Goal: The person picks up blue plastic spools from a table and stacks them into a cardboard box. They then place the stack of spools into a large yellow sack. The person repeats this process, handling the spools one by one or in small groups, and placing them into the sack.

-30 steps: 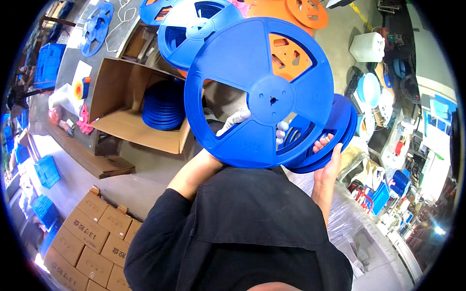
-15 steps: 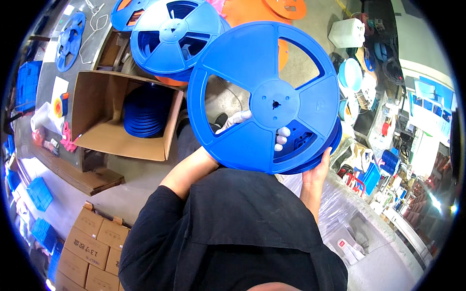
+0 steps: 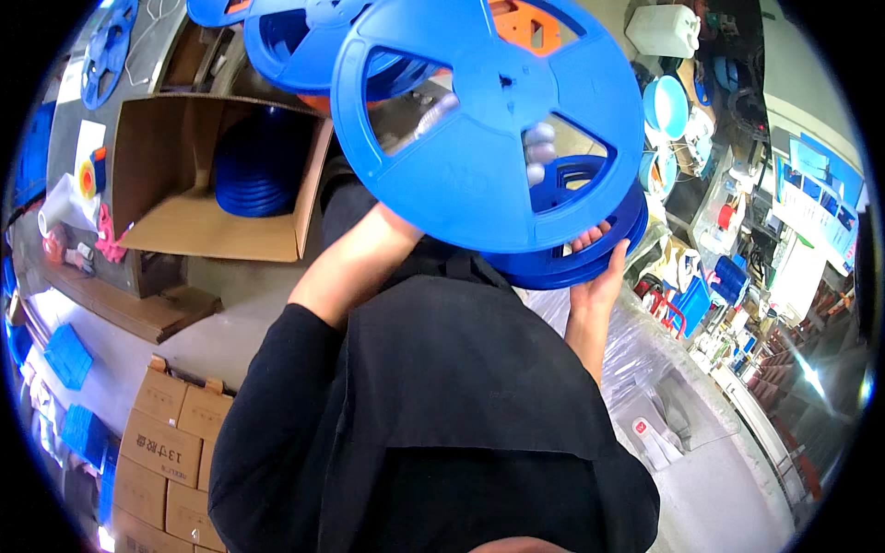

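Seemingly, the left hand [image 3: 539, 152], mostly hidden, clasps the upper blue reel [image 3: 505, 97] through its openings; the right hand [image 3: 601, 278] grips the lower reels [image 3: 546, 269] by their rim.

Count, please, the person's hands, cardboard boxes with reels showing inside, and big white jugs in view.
Left hand and right hand: 2
Cardboard box with reels inside: 1
Big white jug: 1
Total: 4

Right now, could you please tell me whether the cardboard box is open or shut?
The box is open: blue reels show inside.
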`<state>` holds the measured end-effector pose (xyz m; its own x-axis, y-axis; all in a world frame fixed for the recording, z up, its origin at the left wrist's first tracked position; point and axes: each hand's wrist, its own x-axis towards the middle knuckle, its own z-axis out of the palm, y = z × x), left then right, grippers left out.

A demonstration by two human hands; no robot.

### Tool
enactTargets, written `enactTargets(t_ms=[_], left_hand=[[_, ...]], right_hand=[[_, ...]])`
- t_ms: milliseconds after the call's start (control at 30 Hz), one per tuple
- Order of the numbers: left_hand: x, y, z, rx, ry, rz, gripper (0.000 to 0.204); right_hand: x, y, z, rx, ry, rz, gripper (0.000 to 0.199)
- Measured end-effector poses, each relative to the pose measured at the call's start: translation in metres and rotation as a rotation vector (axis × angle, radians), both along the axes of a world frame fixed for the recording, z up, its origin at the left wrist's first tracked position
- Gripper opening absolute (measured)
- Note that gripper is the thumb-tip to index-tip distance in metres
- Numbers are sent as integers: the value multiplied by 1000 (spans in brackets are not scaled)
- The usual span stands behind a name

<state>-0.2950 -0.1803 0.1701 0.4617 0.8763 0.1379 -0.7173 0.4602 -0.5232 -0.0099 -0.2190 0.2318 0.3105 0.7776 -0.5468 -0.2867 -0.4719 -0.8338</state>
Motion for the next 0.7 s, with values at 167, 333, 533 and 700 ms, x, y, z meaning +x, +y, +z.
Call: enactTargets(t_ms=[167, 333, 533, 700], left_hand=[[-16, 3, -3, 76, -17, 106, 77], [-27, -7, 1, -3, 103, 154, 78], [-60, -81, 2, -215, 288, 294, 80], [-100, -219, -42, -422, 356, 612, 82]], right_hand=[[-2, 1, -3, -11, -4, -14, 55], [-3, 10, -10, -25, 8, -11, 56], [22, 25, -42, -58, 23, -70, 56], [44, 34, -73, -160, 66, -202, 53]])
